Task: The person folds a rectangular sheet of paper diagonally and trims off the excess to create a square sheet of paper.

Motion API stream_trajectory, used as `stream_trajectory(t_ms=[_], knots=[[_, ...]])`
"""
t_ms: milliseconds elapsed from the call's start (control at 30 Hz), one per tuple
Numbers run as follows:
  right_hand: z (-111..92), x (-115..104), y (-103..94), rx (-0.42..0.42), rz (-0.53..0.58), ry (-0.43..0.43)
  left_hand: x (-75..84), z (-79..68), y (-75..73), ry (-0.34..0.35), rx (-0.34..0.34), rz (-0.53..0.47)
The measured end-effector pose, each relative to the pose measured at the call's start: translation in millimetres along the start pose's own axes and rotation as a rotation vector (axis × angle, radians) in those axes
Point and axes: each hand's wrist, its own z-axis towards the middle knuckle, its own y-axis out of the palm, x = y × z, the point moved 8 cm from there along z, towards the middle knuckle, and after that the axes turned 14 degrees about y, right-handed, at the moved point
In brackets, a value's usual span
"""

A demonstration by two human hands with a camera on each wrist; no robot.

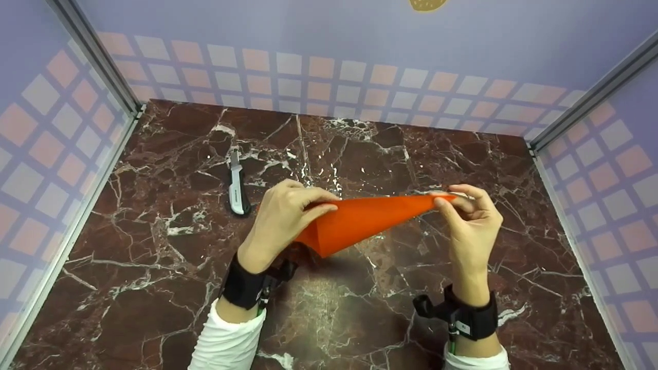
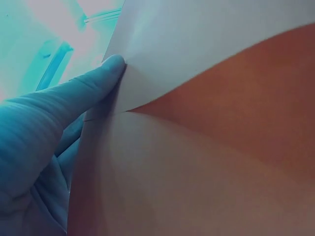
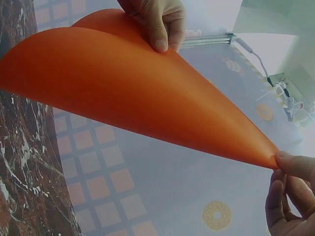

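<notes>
Has walls [image 1: 318, 28] along the bench's [image 1: 144, 308] far, left and right edges. Holds coned paper [image 1: 370, 221] above it between side edges, pinched by left hand [image 1: 282, 216] and, at the tip, right hand [image 1: 473, 221]. Shows knife [image 1: 237, 190] toward far-left corner, near left hand.

You have a plain, bright orange sheet [image 1: 367, 218], white sleeves [image 1: 229, 341] and black wrist straps [image 1: 242, 282]; your cutter knife [image 1: 237, 192] is pale grey and black. Your tabletop [image 1: 128, 313] is dark reddish brown, marbled with white veins, while the lavender walls [image 1: 308, 25] around you carry a grid of pink and whitish squares [image 1: 320, 91], and you also see a yellow doughnut print [image 3: 208, 216]
</notes>
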Motion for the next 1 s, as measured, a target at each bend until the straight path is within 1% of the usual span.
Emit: stream_trajectory(t_ms=[167,433,567,667,833,933,1000], knots=[[-0.2,-0.4,-1.0,0.005,-0.009,-0.003,2.2,1.6,-1.6,0.016,0.02,0.015],[-1.7,-4.5,-1.9,0.04,-0.152,-0.07,3.6,1.6,-3.1,0.016,0.031,0.029],[-1.5,-5.1,-2.1,0.043,-0.164,-0.081,3.4,1.4,-3.2,0.013,0.032,0.023],[-1.1,-4.6,-2.4,0.041,-0.154,-0.07,3.5,1.4,-3.5,0.012,0.034,0.02],[-0.3,-2.1,-2.9,0.032,-0.122,-0.02,2.1,0.7,-2.2,0.002,0.026,0.016],[0.9,0.4,-2.7,0.002,-0.085,0.019,0.9,-0.3,-1.5,-0.007,0.016,0.012],[2.4,2.9,-2.5,-0.034,-0.053,0.053,0.0,-1.0,-1.8,-0.019,0.009,0.011]])
